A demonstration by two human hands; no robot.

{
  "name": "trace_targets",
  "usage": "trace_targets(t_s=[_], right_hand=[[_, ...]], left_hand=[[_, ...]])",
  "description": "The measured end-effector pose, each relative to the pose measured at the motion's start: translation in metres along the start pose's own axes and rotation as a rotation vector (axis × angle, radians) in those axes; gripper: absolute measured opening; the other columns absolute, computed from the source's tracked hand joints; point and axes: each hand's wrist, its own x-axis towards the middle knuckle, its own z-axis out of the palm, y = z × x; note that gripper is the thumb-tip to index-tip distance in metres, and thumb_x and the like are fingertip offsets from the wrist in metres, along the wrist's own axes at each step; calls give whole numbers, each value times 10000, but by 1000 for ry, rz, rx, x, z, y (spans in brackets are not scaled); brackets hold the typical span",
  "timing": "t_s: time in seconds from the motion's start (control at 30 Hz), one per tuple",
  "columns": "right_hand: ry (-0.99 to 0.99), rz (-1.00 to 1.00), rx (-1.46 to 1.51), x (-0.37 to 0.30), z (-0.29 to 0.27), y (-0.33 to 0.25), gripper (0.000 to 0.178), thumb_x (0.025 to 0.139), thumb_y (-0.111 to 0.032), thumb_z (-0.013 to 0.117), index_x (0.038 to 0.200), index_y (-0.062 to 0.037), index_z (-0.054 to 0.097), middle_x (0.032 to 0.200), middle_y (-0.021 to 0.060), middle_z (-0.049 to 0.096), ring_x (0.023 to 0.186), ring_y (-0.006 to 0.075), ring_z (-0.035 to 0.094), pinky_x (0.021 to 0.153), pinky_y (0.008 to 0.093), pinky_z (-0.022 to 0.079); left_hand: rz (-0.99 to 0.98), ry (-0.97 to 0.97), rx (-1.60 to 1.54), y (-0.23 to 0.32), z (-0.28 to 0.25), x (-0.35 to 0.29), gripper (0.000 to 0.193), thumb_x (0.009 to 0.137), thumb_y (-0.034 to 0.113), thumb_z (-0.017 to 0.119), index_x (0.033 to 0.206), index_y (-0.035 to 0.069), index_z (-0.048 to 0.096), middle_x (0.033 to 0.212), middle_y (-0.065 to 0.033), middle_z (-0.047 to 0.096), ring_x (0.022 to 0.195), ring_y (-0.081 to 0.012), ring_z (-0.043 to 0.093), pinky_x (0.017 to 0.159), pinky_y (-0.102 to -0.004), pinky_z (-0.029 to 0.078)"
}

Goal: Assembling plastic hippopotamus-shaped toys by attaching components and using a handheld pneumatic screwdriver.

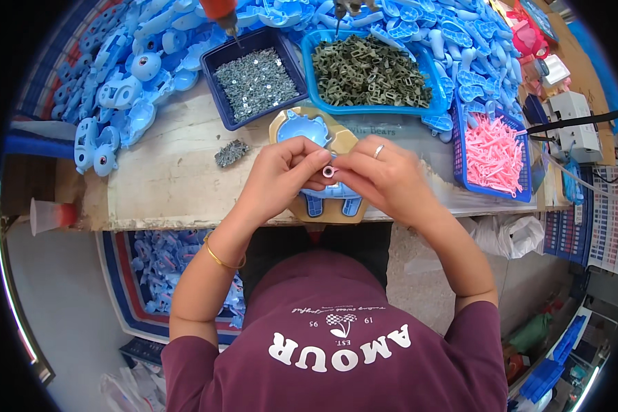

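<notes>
My left hand (281, 172) and my right hand (390, 177) meet over a tan holding fixture (345, 141) at the table's front edge. Between their pinched fingertips is a small pink ring-ended plastic piece (328, 172), its ring facing up; my fingers hide the rest of it. Pale blue toy body shell parts lie in the fixture: a rounded shell (301, 128) beyond my fingers and a part with two short legs (314, 206) below them. My hands cover the stretch between these.
A dark blue tray of small screws (257, 82) and a bright blue tray of dark green metal clips (367, 72) stand beyond the fixture. Pink pieces fill a blue basket (493, 154) at right. A screwdriver (223, 17) hangs overhead. Blue shells (144, 67) are heaped behind.
</notes>
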Motion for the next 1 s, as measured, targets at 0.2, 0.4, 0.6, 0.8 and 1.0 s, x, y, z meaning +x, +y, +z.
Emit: trace_targets(t_s=[0.2,0.4,0.6,0.8,1.0], right_hand=[[-31,62,-192,-4,7,2,125,841,-172,762,933,-96,728,835,32,643,778,228,630,652,380,499],[-52,-8,-249,-8,40,-1,96,847,-198,753,861,-112,711,810,11,619,810,210,610,702,359,461],[-93,-40,-237,-9,50,2,104,849,-189,743,854,-101,688,795,23,581,802,215,590,713,359,459],[-146,-60,-256,-8,50,9,104,819,-165,740,869,-92,686,821,36,587,845,233,596,734,376,477],[-87,-37,-193,-5,41,12,162,796,-123,742,943,-81,688,889,56,600,893,273,605,754,399,505]], left_hand=[[210,305,250,10,-12,-9,282,1071,209,519,1193,4,670,1040,-120,747,825,-135,724,669,-234,562],[527,467,588,-5,-27,-15,204,1018,188,613,1061,20,720,902,-81,757,762,-147,704,599,-282,522],[531,423,780,-13,-26,-24,145,996,117,626,1045,16,720,972,-94,741,898,-203,680,761,-317,517],[730,196,1032,-20,-25,-27,168,910,118,684,1063,58,716,1113,-99,713,1095,-301,636,926,-418,520],[743,-17,1333,-32,-25,-30,324,880,292,727,1140,104,683,1321,-81,596,1335,-292,493,1171,-504,347]])
